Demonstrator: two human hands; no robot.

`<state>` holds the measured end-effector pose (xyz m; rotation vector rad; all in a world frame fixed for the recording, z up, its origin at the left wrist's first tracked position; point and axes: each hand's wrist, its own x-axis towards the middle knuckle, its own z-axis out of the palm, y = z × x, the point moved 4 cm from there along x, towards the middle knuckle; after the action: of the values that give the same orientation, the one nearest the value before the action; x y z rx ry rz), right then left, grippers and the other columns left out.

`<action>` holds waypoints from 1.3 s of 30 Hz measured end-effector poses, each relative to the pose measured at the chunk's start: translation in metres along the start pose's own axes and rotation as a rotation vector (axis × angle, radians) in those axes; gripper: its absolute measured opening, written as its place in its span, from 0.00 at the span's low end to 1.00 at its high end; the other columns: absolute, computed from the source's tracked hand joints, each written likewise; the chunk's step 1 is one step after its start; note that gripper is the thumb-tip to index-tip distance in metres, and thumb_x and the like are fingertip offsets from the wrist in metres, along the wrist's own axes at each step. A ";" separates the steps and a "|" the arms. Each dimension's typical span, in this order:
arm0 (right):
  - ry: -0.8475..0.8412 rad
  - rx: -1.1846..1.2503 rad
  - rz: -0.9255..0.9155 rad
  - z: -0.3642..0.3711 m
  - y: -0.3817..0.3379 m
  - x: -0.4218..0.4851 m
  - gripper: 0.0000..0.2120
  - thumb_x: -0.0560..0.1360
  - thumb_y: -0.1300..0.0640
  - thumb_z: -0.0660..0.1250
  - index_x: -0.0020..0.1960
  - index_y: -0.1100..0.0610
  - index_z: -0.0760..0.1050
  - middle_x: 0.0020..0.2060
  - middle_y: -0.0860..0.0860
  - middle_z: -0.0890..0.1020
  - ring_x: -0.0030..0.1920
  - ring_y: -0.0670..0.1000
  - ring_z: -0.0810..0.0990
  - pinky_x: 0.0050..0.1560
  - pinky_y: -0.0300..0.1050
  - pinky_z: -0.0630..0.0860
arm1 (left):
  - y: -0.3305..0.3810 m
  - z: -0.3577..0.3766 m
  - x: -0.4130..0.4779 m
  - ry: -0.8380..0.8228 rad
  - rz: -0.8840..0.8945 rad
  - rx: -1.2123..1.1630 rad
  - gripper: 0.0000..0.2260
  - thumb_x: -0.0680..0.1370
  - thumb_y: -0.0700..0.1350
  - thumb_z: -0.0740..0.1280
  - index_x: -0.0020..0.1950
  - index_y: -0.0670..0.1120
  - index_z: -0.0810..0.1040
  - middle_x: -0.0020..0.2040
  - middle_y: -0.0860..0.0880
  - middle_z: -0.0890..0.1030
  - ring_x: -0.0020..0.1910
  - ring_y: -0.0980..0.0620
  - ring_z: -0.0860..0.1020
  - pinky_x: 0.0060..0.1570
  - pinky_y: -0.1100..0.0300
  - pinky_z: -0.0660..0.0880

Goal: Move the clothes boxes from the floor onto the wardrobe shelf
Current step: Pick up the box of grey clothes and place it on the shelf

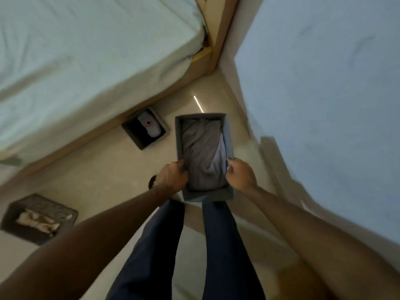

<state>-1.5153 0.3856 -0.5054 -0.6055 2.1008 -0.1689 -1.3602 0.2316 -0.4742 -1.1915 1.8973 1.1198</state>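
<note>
Gripping both long walls of grey fabric box [184, 137] of folded clothes: left hand [173, 177], right hand [240, 173], each closed on its rim. Carrying box clear of floor [104, 169]. Awaiting transfer: cap box [144, 128], patterned box [39, 219]. Next: locating wardrobe shelf, out of view.

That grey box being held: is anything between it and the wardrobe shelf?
The shelf is not in view, so I cannot tell. Both hands, left hand and right hand, already grip the grey box, with nothing between.
</note>
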 end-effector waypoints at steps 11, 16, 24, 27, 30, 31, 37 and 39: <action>0.345 0.248 0.084 -0.023 -0.078 -0.262 0.21 0.77 0.61 0.59 0.70 0.57 0.70 0.60 0.59 0.79 0.54 0.57 0.80 0.55 0.48 0.78 | 0.009 -0.109 -0.205 0.010 0.397 0.258 0.23 0.77 0.43 0.62 0.73 0.49 0.68 0.59 0.43 0.81 0.51 0.46 0.81 0.48 0.58 0.75; 0.494 0.298 0.102 -0.001 -0.092 -0.368 0.22 0.77 0.57 0.59 0.71 0.54 0.69 0.53 0.56 0.82 0.49 0.54 0.81 0.46 0.42 0.75 | 0.004 -0.125 -0.261 0.021 0.546 0.374 0.26 0.74 0.42 0.64 0.72 0.53 0.70 0.59 0.47 0.83 0.42 0.54 0.83 0.45 0.63 0.77; 0.706 0.477 0.366 0.050 -0.053 -0.495 0.22 0.79 0.58 0.59 0.73 0.57 0.65 0.50 0.58 0.82 0.47 0.55 0.80 0.42 0.40 0.69 | 0.055 -0.058 -0.345 -0.176 0.840 0.534 0.25 0.76 0.39 0.65 0.72 0.51 0.70 0.61 0.46 0.81 0.39 0.59 0.81 0.37 0.70 0.77; 0.824 0.538 0.451 0.065 -0.030 -0.545 0.22 0.79 0.61 0.58 0.72 0.59 0.66 0.42 0.56 0.80 0.37 0.50 0.77 0.35 0.37 0.67 | 0.081 -0.015 -0.380 -0.225 0.941 0.600 0.25 0.74 0.42 0.65 0.71 0.51 0.71 0.61 0.46 0.81 0.47 0.51 0.83 0.48 0.58 0.80; 0.938 0.593 0.561 0.080 -0.004 -0.601 0.21 0.79 0.62 0.57 0.72 0.59 0.64 0.37 0.51 0.76 0.34 0.47 0.74 0.30 0.31 0.63 | 0.104 0.036 -0.424 -0.263 1.073 0.653 0.28 0.69 0.47 0.62 0.69 0.52 0.74 0.60 0.48 0.83 0.49 0.49 0.84 0.52 0.53 0.80; 0.984 0.589 0.598 0.087 0.008 -0.624 0.21 0.79 0.62 0.57 0.72 0.59 0.65 0.36 0.50 0.75 0.33 0.46 0.73 0.30 0.29 0.62 | 0.112 0.057 -0.445 -0.285 1.119 0.666 0.26 0.70 0.45 0.63 0.69 0.51 0.75 0.60 0.48 0.82 0.50 0.48 0.83 0.53 0.53 0.80; 1.239 0.619 0.708 0.107 0.070 -0.727 0.20 0.80 0.61 0.58 0.71 0.59 0.68 0.33 0.46 0.74 0.31 0.41 0.71 0.32 0.29 0.68 | 0.154 0.151 -0.530 -0.282 1.319 0.655 0.24 0.72 0.41 0.66 0.68 0.48 0.76 0.58 0.45 0.83 0.50 0.46 0.83 0.55 0.52 0.79; 1.305 0.609 0.752 0.106 0.089 -0.759 0.20 0.80 0.61 0.58 0.71 0.60 0.68 0.38 0.55 0.79 0.34 0.42 0.74 0.34 0.31 0.71 | 0.171 0.180 -0.560 -0.295 1.382 0.640 0.23 0.72 0.41 0.67 0.68 0.48 0.76 0.59 0.44 0.83 0.52 0.45 0.83 0.56 0.51 0.78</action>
<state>-1.1100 0.8393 -0.0312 0.9411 3.0627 -0.8986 -1.2837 0.6470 -0.0311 0.7697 2.4703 0.9888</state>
